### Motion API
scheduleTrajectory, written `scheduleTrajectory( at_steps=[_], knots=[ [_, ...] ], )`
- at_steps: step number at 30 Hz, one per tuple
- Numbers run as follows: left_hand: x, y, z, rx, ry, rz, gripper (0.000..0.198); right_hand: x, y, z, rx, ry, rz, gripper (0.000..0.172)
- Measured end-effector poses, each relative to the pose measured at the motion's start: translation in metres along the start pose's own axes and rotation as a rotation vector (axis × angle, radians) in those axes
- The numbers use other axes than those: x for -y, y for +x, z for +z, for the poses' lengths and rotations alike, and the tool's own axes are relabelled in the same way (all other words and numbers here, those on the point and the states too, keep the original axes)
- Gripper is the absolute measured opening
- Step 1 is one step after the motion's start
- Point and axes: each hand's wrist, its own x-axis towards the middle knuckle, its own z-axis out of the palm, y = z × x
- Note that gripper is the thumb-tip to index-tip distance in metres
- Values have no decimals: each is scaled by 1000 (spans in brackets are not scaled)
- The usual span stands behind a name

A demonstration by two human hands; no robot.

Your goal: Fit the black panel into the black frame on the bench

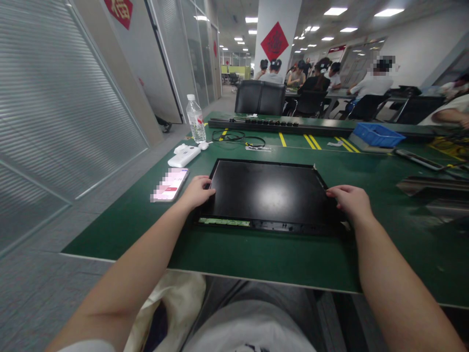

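A black flat display panel [267,193] lies face up on the green table, its surface reflecting a bright patch of light. Along its near edge runs a strip with a green circuit board [224,222]. My left hand [198,191] grips the panel's left edge, thumb on top and fingers at the side. On the opposite side, my right hand [350,198] pinches the right edge between thumb and fingers. The undersides of both grips are hidden. A small pale tab shows at the panel's far right corner.
Left of the panel are a lit phone [172,185], a white device [184,155] and a water bottle [196,120]. Black cables [238,138] and a long black bar [256,124] lie behind it. A blue bin [378,135] and metal strips [436,188] are at right. People sit beyond.
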Motion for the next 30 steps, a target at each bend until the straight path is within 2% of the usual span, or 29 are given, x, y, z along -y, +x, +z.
scheduleTrajectory(
  at_steps=[14, 24, 27, 30],
  knots=[
    [-7, -3, -4, 37, 97, 50, 38, 0, 1, -1, -2, 1, 12, 23],
    [-14, -10, -3, 85, 168, 127, 51, 1, -1, -2, -9, -55, -6, 25],
    [-13, -11, -4, 66, 218, 178, 53, 0, -1, -2, -15, -64, -23, 24],
    [-16, -13, -9, 75, 200, 296, 54, 0, 0, -2, -18, -59, -49, 22]
  ],
)
